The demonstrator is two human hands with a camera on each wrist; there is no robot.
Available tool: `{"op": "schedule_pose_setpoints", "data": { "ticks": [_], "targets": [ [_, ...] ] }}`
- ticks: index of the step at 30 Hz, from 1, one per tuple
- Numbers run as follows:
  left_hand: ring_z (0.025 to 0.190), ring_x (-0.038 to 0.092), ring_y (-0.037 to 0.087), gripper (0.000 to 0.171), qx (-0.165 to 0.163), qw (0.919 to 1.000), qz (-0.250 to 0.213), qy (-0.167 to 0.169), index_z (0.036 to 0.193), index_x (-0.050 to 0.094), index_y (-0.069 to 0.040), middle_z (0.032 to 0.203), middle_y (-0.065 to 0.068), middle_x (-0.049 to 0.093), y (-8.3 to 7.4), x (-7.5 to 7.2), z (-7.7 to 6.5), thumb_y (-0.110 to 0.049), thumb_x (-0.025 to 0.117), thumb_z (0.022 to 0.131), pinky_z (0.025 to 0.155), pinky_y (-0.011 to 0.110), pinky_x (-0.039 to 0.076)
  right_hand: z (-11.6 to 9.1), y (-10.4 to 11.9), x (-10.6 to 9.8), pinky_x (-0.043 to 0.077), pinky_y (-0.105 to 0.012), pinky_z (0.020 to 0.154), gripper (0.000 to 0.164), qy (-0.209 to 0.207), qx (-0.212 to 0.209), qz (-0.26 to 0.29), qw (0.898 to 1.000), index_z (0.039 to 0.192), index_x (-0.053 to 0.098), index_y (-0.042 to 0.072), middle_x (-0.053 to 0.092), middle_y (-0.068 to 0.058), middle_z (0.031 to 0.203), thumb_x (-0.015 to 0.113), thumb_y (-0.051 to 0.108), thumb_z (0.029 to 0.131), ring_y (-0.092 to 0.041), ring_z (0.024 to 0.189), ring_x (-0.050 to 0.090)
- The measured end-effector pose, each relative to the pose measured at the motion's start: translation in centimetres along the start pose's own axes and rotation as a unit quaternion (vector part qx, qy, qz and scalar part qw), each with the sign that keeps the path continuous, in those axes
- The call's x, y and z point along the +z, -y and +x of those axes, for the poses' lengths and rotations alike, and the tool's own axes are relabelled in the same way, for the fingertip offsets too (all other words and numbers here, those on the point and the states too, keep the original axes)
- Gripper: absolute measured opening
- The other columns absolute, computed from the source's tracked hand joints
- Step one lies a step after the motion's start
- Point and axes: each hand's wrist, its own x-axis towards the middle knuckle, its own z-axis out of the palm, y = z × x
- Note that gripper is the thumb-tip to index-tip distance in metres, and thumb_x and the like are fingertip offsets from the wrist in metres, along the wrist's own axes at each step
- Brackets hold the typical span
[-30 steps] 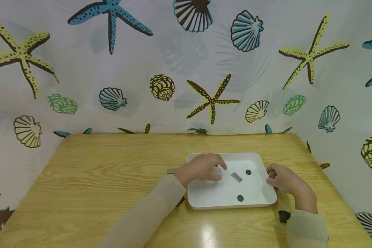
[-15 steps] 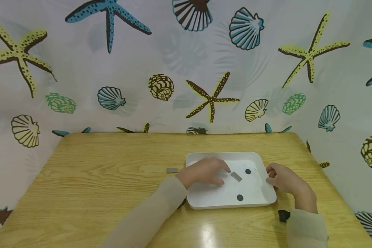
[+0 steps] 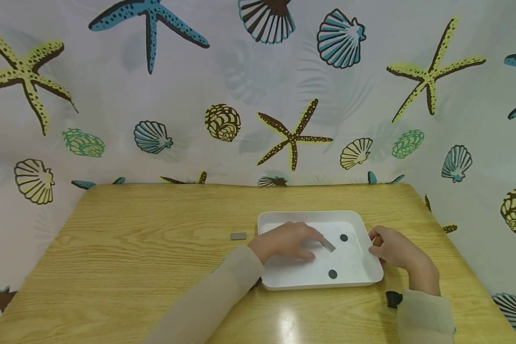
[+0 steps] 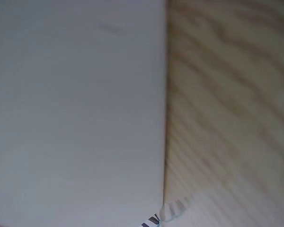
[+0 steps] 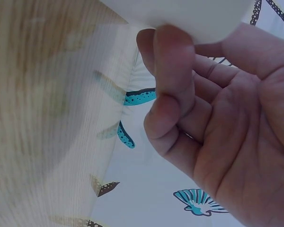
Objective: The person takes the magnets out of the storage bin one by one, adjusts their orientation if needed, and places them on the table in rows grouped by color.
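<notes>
A shallow white tray (image 3: pixel 301 282) lies on the table. My right hand (image 3: pixel 395 248) grips its right rim, and in the right wrist view that hand's curled fingers (image 5: pixel 173 61) reach under the tray's edge. Inside the tray is a small flat grey rectangular piece (image 3: pixel 328 245). My left hand (image 3: pixel 288 240) reaches over the tray from the left, its index fingertip right at the near end of that piece and its thumb held apart, lower down. Two dark round discs (image 3: pixel 344 237) also lie in the tray. The left wrist view shows the tray's white side (image 4: pixel 80 113), without the fingers.
A second flat grey rectangular piece (image 3: pixel 238 236) lies on the wooden table (image 3: pixel 146 239), left of the tray. Behind the table hangs a cloth (image 3: pixel 258 76) printed with starfish and shells. A dark band part (image 3: pixel 393 299) shows by the right sleeve.
My left hand has moved to the right inside the tray, and its index finger now overlaps the grey piece. The grey piece left of the tray is now fully uncovered. My right hand stays put.
</notes>
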Motion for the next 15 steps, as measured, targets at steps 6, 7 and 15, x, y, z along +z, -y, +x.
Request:
{"op": "schedule_pose_setpoints", "data": {
  "ticks": [6, 7, 15],
  "targets": [
    [0.138, 0.055, 0.01, 0.041, 0.007, 1.0, 0.003, 0.001, 0.133, 0.069, -0.035, 0.141, -0.014, 0.066, -0.36, -0.09, 0.22, -0.021, 0.074, 0.095, 0.118, 0.033, 0.041, 0.03, -0.09, -0.01, 0.055, -0.034, 0.074, 0.029, 0.003, -0.003, 0.002, 1.0, 0.125, 0.055, -0.006, 0.062, -0.016, 0.103, 0.062, 0.007, 0.1, -0.02, 0.079, 0.062],
    [0.138, 0.055, 0.011, 0.04, 0.002, 1.0, 0.008, 0.002, 0.133, 0.069, -0.034, 0.142, -0.013, 0.066, -0.43, -0.1, 0.24, -0.021, 0.074, 0.096, 0.118, 0.033, 0.041, 0.02, -0.09, -0.04, 0.055, -0.034, 0.074, 0.029, 0.004, -0.005, 0.003, 1.0, 0.125, 0.055, -0.007, 0.062, -0.017, 0.104, 0.062, 0.007, 0.1, -0.02, 0.079, 0.062],
    [0.137, 0.055, 0.017, 0.039, -0.018, 0.9984, 0.053, 0.008, 0.136, 0.067, -0.029, 0.149, -0.01, 0.06, -0.78, 0.09, 0.62, -0.025, 0.071, 0.097, 0.117, 0.037, 0.041, 0.0, -0.04, -0.11, 0.054, -0.033, 0.074, 0.029, 0.003, 0.0, 0.001, 1.0, 0.124, 0.055, -0.006, 0.062, -0.016, 0.103, 0.062, 0.006, 0.099, -0.02, 0.079, 0.061]
  ]
}}
